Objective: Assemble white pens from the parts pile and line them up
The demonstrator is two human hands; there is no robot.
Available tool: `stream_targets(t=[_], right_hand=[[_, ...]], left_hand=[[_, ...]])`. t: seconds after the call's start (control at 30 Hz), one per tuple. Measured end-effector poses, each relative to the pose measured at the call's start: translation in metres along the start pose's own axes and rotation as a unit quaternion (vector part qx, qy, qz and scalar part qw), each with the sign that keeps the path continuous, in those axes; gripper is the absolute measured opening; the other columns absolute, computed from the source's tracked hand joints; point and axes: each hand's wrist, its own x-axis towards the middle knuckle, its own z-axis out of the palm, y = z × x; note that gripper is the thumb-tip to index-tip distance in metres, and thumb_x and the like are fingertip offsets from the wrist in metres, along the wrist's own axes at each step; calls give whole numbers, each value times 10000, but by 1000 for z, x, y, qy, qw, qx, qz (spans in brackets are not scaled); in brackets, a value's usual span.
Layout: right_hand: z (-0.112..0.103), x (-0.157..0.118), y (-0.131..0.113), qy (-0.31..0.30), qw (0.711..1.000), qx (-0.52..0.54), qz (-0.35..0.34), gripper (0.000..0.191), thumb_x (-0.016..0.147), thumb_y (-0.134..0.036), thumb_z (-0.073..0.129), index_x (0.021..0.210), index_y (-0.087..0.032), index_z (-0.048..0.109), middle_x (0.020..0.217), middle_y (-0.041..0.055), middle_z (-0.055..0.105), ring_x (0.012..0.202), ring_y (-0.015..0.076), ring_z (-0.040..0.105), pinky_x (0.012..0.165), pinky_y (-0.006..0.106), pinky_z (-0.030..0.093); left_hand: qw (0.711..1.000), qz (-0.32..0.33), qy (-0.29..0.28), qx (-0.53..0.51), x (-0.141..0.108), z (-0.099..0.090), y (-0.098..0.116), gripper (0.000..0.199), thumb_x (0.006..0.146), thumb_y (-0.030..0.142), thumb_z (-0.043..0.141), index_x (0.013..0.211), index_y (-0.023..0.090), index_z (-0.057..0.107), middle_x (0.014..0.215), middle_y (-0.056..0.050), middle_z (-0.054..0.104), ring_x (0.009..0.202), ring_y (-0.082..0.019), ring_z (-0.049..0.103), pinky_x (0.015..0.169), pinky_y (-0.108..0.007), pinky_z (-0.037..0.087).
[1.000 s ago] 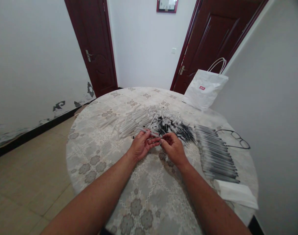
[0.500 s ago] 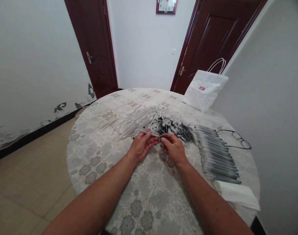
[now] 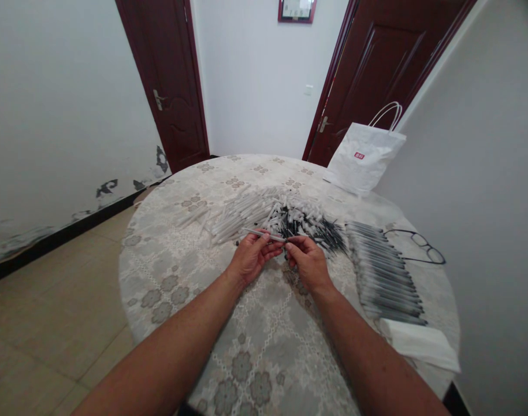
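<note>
Pen barrel (image 3: 276, 237): slim, straight, pale grey-white tube, lying nearly level between the hands above the floral tablecloth (image 3: 259, 323).
Left hand (image 3: 251, 258): palm up, thumb and fingers pinching the tube.
Right hand (image 3: 309, 261): fingertips closed on its right end, perhaps with a small dark part, too blurred to tell.
Barrel pile (image 3: 240, 216): whitish tubes, just beyond.

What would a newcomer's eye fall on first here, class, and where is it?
Probably the left hand, holding a thin pale tube, with the right hand at its end, near the middle of the table. Just beyond lie heaped pale tubes and black rods. To the right, a neat row of pens lies beside glasses; a white bag stands behind.
</note>
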Motion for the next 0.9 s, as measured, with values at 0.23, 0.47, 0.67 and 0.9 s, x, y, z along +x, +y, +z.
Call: stream_targets(t=[0.23, 0.47, 0.67, 0.9], right_hand=[[-3, 1, 0, -6, 999, -46, -15, 285, 799, -399, 719, 986, -192, 656, 722, -13, 643, 545, 116, 529, 491, 231, 431], [-5, -2, -3, 17, 976, -185, -116, 235, 849, -375, 655, 993, -195, 700, 887, 43, 718, 764, 171, 630, 707, 280, 489], [-8, -3, -4, 4, 964, -248, -96, 301, 915, -469, 564, 985, -201, 681, 751, 12, 686, 653, 159, 590, 612, 259, 432], [-7, -8, -7, -13, 953, -287, -94, 443, 1000, -498, 369, 722, -216, 567, 635, -8, 600, 569, 144, 541, 556, 254, 378]], left_hand=[[1000, 4, 0, 22, 0, 0, -1, 330, 828, 260, 750, 1040, 179, 510, 976, -88, 747, 874, -231, 749, 808, -374, 596], [999, 12, 26, 44, 0, 2, -1, 340, 808, 291, 770, 1023, 159, 541, 933, -97, 751, 812, -220, 750, 766, -354, 601], [998, 7, 30, 50, -1, 3, -1, 337, 787, 292, 790, 986, 149, 559, 908, -94, 755, 798, -207, 749, 765, -338, 603], [997, -2, 21, 72, -1, 4, -3, 313, 798, 294, 779, 979, 145, 571, 927, -115, 762, 776, -205, 751, 759, -344, 607]])
